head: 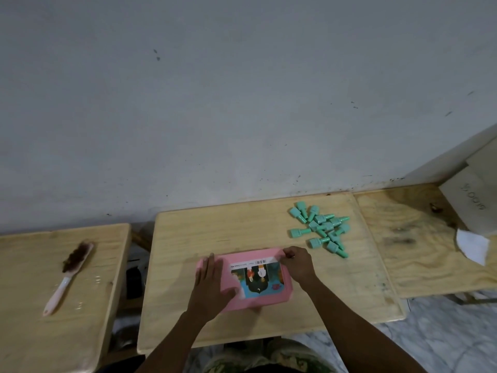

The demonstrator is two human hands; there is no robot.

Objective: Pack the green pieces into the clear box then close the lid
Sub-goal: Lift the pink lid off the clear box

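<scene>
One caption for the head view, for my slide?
Both hands, left and right, on the pink-lidded box; green pieces wait unpacked.

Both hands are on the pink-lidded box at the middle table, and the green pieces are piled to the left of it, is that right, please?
Not quite. The head view shows the left hand and right hand on the pink-lidded box, but the green pieces lie in a pile to its right, further back on the table, not to its left.
</scene>
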